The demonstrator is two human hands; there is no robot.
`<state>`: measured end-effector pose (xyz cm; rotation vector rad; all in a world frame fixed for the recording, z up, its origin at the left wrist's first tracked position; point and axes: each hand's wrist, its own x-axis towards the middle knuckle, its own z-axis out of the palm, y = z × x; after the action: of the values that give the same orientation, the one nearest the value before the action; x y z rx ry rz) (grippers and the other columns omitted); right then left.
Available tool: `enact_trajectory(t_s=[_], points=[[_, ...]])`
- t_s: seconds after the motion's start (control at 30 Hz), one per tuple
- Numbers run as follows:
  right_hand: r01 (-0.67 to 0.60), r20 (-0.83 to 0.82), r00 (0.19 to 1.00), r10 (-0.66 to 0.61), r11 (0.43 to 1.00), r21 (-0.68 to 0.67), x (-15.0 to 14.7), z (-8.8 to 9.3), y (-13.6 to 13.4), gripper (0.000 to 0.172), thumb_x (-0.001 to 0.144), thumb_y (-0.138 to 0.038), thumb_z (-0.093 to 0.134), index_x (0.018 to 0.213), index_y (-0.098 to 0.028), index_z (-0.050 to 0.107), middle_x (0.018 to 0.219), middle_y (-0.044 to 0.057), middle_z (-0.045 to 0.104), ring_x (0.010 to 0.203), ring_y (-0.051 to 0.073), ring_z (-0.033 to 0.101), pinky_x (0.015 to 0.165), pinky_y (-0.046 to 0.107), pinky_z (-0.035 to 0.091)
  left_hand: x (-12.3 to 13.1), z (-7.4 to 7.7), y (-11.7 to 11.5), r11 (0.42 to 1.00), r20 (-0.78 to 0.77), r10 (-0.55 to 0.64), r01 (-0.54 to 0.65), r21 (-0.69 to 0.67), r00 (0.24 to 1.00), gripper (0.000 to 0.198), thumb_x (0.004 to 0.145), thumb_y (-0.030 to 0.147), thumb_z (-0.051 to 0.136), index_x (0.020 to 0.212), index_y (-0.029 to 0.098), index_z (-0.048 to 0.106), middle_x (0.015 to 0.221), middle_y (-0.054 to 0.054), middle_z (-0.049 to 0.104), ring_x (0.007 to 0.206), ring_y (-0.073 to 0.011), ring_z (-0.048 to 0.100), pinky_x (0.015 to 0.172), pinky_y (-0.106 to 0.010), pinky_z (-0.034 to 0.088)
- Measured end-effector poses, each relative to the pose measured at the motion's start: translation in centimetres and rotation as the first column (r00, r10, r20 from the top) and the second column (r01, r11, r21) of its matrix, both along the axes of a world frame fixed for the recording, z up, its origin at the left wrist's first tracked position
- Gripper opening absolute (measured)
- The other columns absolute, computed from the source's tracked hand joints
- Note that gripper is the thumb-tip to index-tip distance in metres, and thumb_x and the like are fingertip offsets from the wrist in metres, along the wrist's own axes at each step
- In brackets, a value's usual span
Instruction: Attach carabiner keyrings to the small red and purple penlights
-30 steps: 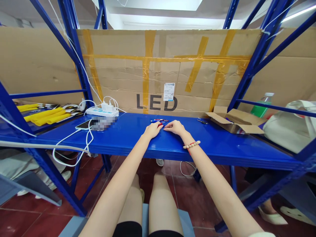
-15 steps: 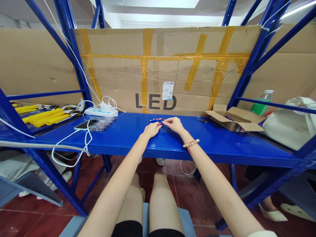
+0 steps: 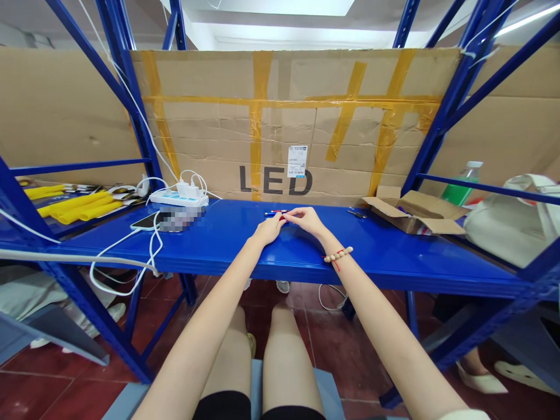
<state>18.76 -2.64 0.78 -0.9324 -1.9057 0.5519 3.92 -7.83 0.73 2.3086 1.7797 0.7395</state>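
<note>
My left hand (image 3: 268, 230) and my right hand (image 3: 307, 219) meet over the middle of the blue tabletop (image 3: 227, 233). Between their fingertips is a small red, slender piece (image 3: 282, 218), mostly covered by the fingers, so its kind is unclear. Both hands are closed in a pinch on it. Just behind my left hand lie slim pen-like sticks (image 3: 275, 212) in blue and red, partly hidden. A beaded bracelet circles my right wrist.
Rightward lie a small dark key-like item (image 3: 357, 214) and an open cardboard box (image 3: 409, 211). On the left are a white power strip (image 3: 179, 199), a phone (image 3: 145, 223) and cables. A cardboard panel (image 3: 210, 134) stands behind, between blue posts. Yellow rolls (image 3: 83, 207) lie farther left.
My fingertips have drawn closer together around the red piece. My left hand is turned slightly, and more red shows between the fingers. Everything else lies as before.
</note>
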Motion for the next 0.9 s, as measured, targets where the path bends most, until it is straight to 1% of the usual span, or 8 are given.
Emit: enact_trajectory(t_s=[0.1, 0.17, 0.27, 0.33, 0.5, 0.73, 0.8, 0.9], points=[[0.159, -0.009, 0.987, -0.159, 0.987, -0.010, 0.3, 0.2, 0.1, 0.044, 0.080, -0.052, 0.046, 0.084, -0.016, 0.072, 0.080, 0.005, 0.071, 0.065, 0.015, 0.063, 0.061, 0.025, 0.050, 0.0, 0.1, -0.1, 0.999, 0.030, 0.041, -0.042, 0.005, 0.999, 0.027, 0.093, 0.040, 0.029, 0.108, 0.022, 0.042, 0.106, -0.008, 0.064, 0.102, -0.0240, 0.059, 0.081, -0.035, 0.045], [0.310, -0.017, 0.950, -0.311, 0.950, -0.018, 0.9, 0.2, 0.2, 0.046, 0.086, -0.047, 0.036, 0.095, -0.017, 0.069, 0.087, 0.007, 0.071, 0.072, 0.016, 0.064, 0.066, 0.027, 0.049, 0.1, 0.2, -0.2, 0.997, 0.056, 0.073, -0.073, 0.003, 0.996, 0.026, 0.094, 0.039, 0.027, 0.107, 0.020, 0.040, 0.103, -0.010, 0.065, 0.100, -0.0240, 0.060, 0.080, -0.035, 0.045], [0.514, 0.036, 0.858, -0.512, 0.857, -0.044, 1.9, 0.0, 0.5, 0.037, 0.086, -0.036, 0.038, 0.097, -0.017, 0.068, 0.098, 0.010, 0.069, 0.092, 0.023, 0.061, 0.077, 0.034, 0.047, 0.1, 0.3, -0.3, 0.996, 0.089, 0.089, -0.089, -0.005, 0.992, 0.025, 0.094, 0.039, 0.027, 0.105, 0.019, 0.037, 0.098, -0.011, 0.066, 0.096, -0.0239, 0.061, 0.078, -0.034, 0.045], [0.567, 0.106, 0.822, -0.560, 0.822, -0.051, 2.3, -0.2, 0.7, 0.027, 0.081, -0.029, 0.047, 0.094, -0.020, 0.068, 0.100, 0.008, 0.069, 0.096, 0.024, 0.060, 0.081, 0.035, 0.045, 0.1, 0.4, -0.4, 0.996, 0.104, 0.084, -0.084, -0.008, 0.991, 0.023, 0.093, 0.039, 0.028, 0.103, 0.020, 0.037, 0.097, -0.010, 0.066, 0.094, -0.0237, 0.062, 0.077, -0.034, 0.045], [0.589, 0.268, 0.784, -0.560, 0.807, -0.034, 2.4, -0.7, 1.0, 0.030, 0.080, -0.020, 0.046, 0.102, -0.024, 0.066, 0.111, 0.006, 0.065, 0.106, 0.024, 0.055, 0.090, 0.041, 0.038, 0.1, 0.4, -0.6, 0.997, 0.139, 0.072, -0.073, -0.001, 0.988, 0.022, 0.093, 0.037, 0.029, 0.107, 0.020, 0.033, 0.097, -0.010, 0.066, 0.091, -0.0232, 0.063, 0.075, -0.033, 0.046], [0.445, 0.467, 0.790, -0.398, 0.896, 0.011, 1.8, -1.0, 0.8, 0.032, 0.085, -0.033, 0.049, 0.116, -0.028, 0.058, 0.127, 0.005, 0.054, 0.118, 0.026, 0.046, 0.097, 0.046, 0.033, 0.1, 0.3, -0.5, 0.998, 0.169, 0.063, -0.066, 0.012, 0.984, 0.024, 0.093, 0.033, 0.030, 0.111, 0.018, 0.029, 0.097, -0.012, 0.065, 0.087, -0.0227, 0.063, 0.074, -0.034, 0.046], [0.427, 0.511, 0.776, -0.369, 0.904, 0.004, 1.8, -1.0, 0.8, 0.033, 0.086, -0.036, 0.050, 0.116, -0.025, 0.056, 0.128, 0.007, 0.052, 0.117, 0.026, 0.046, 0.096, 0.048, 0.035, 0.2, 0.3, -0.6, 0.998, 0.171, 0.057, -0.060, 0.013, 0.984, 0.023, 0.093, 0.033, 0.030, 0.110, 0.018, 0.029, 0.096, -0.012, 0.065, 0.086, -0.0228, 0.063, 0.075, -0.035, 0.046], [0.416, 0.560, 0.755, -0.342, 0.909, -0.005, 1.9, -0.9, 0.7, 0.033, 0.088, -0.035, 0.050, 0.116, -0.018, 0.053, 0.121, 0.009, 0.053, 0.105, 0.022, 0.053, 0.087, 0.045, 0.045, 0.2, 0.4, -0.8, 0.998, 0.173, 0.054, -0.057, 0.011, 0.983, 0.022, 0.093, 0.033, 0.031, 0.110, 0.018, 0.030, 0.096, -0.012, 0.065, 0.087, -0.0228, 0.063, 0.076, -0.035, 0.046]])
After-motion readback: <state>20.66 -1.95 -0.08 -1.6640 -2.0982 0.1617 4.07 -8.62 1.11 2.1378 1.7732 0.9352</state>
